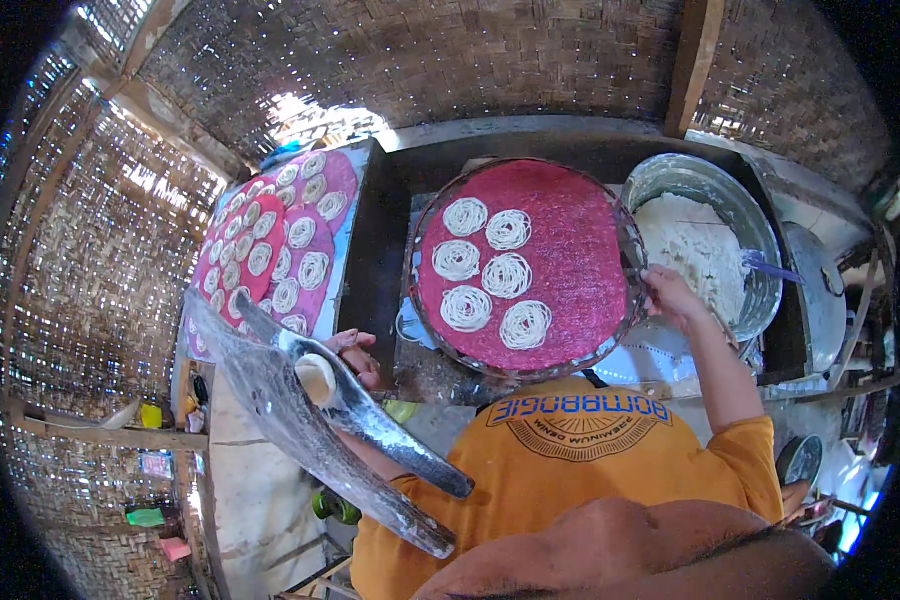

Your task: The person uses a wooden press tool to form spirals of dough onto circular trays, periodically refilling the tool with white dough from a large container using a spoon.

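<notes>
Round tray (pixel 629 240), lined with a magenta sheet (pixel 585 240), stood mid-view over the dark trough (pixel 375 260), six white noodle coils (pixel 507 275) set on its left and middle. The right hand (pixel 673 295) was clamped on its right rim, beside a metal basin (pixel 765 225) of white dough (pixel 692 250). The left hand (pixel 355 358) showed curled fingers just beyond a two-armed tool (pixel 320 440); whether it gripped that, I could not tell. More coils (pixel 312 270) lay on pink and red rounds at left.
</notes>
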Available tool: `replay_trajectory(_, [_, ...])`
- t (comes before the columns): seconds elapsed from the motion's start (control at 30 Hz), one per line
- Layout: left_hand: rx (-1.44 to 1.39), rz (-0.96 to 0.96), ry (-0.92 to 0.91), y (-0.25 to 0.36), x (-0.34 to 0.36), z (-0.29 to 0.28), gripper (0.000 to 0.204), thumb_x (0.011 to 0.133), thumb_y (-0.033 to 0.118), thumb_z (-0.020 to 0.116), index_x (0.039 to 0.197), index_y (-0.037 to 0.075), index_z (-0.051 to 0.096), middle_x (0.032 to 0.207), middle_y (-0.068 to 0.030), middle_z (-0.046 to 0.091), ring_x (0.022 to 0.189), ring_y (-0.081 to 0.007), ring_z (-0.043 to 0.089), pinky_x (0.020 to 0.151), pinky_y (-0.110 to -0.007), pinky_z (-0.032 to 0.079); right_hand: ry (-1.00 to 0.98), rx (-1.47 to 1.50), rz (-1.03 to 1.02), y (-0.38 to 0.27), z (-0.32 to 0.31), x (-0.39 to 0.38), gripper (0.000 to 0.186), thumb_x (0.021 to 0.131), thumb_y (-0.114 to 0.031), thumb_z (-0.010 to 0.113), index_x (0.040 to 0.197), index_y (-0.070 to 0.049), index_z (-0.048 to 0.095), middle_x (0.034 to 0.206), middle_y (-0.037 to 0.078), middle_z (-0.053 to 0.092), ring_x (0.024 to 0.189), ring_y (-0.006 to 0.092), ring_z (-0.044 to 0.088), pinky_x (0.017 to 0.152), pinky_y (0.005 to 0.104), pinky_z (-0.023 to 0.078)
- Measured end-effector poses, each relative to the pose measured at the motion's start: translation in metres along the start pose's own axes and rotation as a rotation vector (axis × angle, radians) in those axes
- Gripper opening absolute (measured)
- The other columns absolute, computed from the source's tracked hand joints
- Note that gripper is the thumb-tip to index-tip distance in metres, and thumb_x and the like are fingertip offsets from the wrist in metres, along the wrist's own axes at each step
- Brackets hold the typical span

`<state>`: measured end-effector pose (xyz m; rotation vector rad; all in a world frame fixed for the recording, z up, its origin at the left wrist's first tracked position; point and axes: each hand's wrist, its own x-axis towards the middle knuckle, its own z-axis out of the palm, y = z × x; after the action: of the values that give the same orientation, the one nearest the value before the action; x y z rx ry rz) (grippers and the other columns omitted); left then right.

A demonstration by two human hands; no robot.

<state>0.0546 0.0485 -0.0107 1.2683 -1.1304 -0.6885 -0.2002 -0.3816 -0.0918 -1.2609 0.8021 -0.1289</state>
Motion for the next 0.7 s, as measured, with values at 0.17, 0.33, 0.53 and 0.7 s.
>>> replay_trajectory(0.17, [-0.087, 0.014, 0.254, -0.016, -0.005, 0.018, 0.056, 0.071, 0.024, 0.061, 0.112, -0.009, 0.04, 0.052, -0.0106, 0.053, 0.046, -0.0202, 0.053, 0.073, -0.037, 0.045, 0.027, 0.319, 0.104, 0.032, 0.039, -0.039, 0.017, 0.085, -0.017, 0.046, 0.087, 0.0, 0.048, 0.069, 0.009, 0.055, 0.055, 0.0184, 0.056, 0.049, 0.027, 0.05])
replay_trajectory(0.33, [-0.453, -0.44, 0.117, 0.001, 0.03, 0.008, 0.038, 0.085, 0.014, 0.046, 0.115, -0.007, 0.039, 0.077, -0.0129, 0.059, 0.064, -0.0214, 0.057, 0.072, -0.034, 0.045, -0.335, 0.065, 0.302, 0.032, 0.053, -0.073, 0.024, 0.085, -0.021, 0.049, 0.09, 0.003, 0.055, 0.078, 0.01, 0.059, 0.066, 0.0188, 0.06, 0.06, 0.0283, 0.05])
replay_trajectory(0.53, [0.286, -0.048, 0.377, -0.064, 0.067, 0.078, 0.055, 0.07, 0.022, 0.063, 0.115, 0.002, 0.04, 0.105, -0.0104, 0.051, 0.096, -0.0226, 0.05, 0.086, -0.034, 0.038, -0.793, -0.287, -0.224, -0.042, 0.069, -0.104, 0.071, 0.076, -0.052, 0.051, 0.117, 0.005, 0.041, 0.108, 0.013, 0.051, 0.103, 0.0176, 0.045, 0.09, 0.0314, 0.034])
replay_trajectory(0.7, [0.751, 0.018, -0.004, -0.031, 0.125, 0.121, 0.085, 0.055, 0.027, 0.076, 0.126, 0.01, 0.032, 0.126, -0.0092, 0.037, 0.112, -0.0246, 0.041, 0.094, -0.037, 0.034, -0.871, -0.321, -0.111, -0.056, 0.09, -0.099, 0.091, 0.066, -0.056, 0.059, 0.127, 0.002, 0.026, 0.13, 0.015, 0.031, 0.121, 0.0226, 0.026, 0.1, 0.0335, 0.02])
